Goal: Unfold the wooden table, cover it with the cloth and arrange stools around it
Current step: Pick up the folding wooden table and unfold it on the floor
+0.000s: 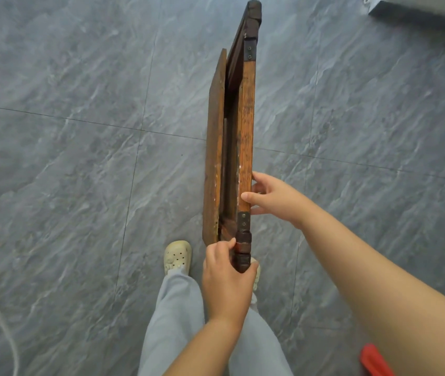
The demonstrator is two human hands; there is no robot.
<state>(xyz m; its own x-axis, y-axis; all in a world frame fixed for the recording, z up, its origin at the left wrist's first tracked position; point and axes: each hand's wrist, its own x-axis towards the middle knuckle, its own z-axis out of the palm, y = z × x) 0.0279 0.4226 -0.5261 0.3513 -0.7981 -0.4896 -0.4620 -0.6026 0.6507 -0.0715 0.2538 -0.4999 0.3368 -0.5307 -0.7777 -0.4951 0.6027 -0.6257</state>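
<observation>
- Head view: one folded wooden table [244,126] stands on edge on the grey tiled floor [66,172], running away from the person near the middle of the frame, its flat top panel [214,158] on the left and the folded leg frame on the right.
- Two turned dark leg ends [243,251] show, one at the near end and one at the far end [254,12]; a metal plate with screws sits by each of them.
- Two bare hands are on the table. The left hand [226,278] is wrapped closed around the near turned leg end, thumb on the left of it and fingertips showing on the right.
- The right hand [273,196] grips the upper rail of the frame just beyond the near metal plate, thumb on the top face, fingers curled around the right side.
- One cream clog [178,256] is plainly seen left of the table's near end, below it pale grey trousers [178,316].
- One red object [374,360] lies at the lower right, partly cut off by the forearm.
- One pale curved edge [1,324] shows at the lower left; what it belongs to cannot be told.
</observation>
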